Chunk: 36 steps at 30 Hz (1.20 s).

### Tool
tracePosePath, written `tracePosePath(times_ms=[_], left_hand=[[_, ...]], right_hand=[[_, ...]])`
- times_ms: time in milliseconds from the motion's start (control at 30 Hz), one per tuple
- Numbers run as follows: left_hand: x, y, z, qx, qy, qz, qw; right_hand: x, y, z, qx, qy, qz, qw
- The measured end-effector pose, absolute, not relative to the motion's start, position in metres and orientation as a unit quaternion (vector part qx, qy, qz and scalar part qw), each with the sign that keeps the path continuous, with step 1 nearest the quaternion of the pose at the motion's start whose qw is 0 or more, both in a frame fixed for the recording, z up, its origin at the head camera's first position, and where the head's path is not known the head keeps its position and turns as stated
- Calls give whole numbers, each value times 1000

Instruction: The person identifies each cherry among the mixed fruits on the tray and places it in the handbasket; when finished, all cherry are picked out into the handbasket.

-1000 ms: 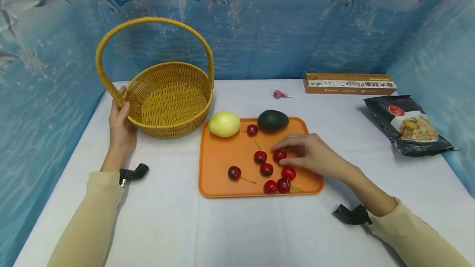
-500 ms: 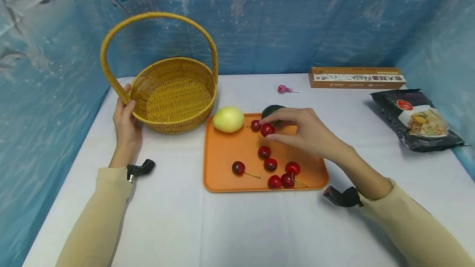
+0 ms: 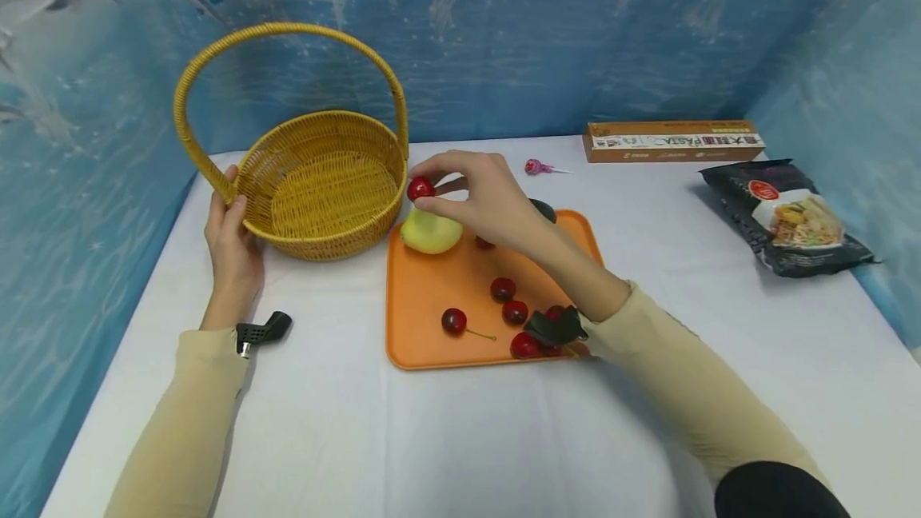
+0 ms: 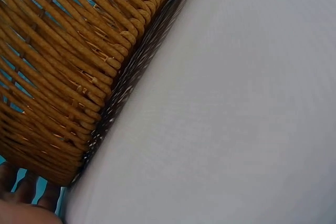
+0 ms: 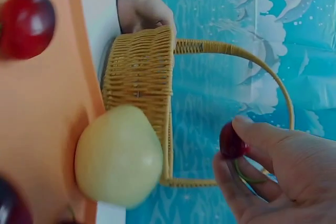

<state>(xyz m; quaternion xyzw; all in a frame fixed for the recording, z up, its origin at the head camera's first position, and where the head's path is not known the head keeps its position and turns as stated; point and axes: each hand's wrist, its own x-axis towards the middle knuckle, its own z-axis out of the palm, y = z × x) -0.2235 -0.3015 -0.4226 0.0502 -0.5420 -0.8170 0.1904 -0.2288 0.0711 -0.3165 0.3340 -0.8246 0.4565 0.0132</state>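
Note:
My right hand (image 3: 485,198) pinches a red cherry (image 3: 420,189) between thumb and fingertips, above a pale yellow lemon-like fruit (image 3: 432,232). In the right wrist view the held cherry (image 5: 231,141) shows a green stem. My left hand (image 3: 233,254) grips the left side of a yellow wicker basket (image 3: 327,250) where its tall handle meets the rim; the thumb lies in front. The basket's inside shows bare weave. On the orange tray (image 3: 417,354) lie several cherries, one of them dark red with a stem (image 3: 454,321). The right forearm partly hides an avocado (image 3: 543,210) and some cherries.
A wrapped lollipop (image 3: 540,167) lies behind the tray. Farther right are a long brown pasta box (image 3: 672,142) and a black food packet (image 3: 787,218). A blue dolphin-print cloth (image 3: 496,62) hangs behind and beside the white table (image 3: 316,422).
My right hand has picked up a cherry from the tray and carried it left and away, toward the basket. The left hand has stayed on the basket.

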Motion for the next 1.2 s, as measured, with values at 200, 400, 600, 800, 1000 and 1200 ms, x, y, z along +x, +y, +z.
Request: tracePosePath(times_ms=[200,400,600,800,1000,1200], left_hand=[[-222,-307,-423,48,-542,-815,199],[-221,-307,-422,50,-544,-814,200],[-223,-304,-420,43,-544,-815,195],[-223,-304,-420,39,-544,-815,199],[-223,-302,-422,42,-540,-817,195],[-223,-302,-423,42,-538,-818,198]], right_hand=[[-238,31,-325,311,-814,490,32],[-242,4,-342,307,-821,479,36],[-244,-3,-352,303,-844,440,37],[-244,-11,-353,318,-863,389,53],[-237,-8,-353,313,-871,373,64],[-227,7,-348,325,-850,409,72]])
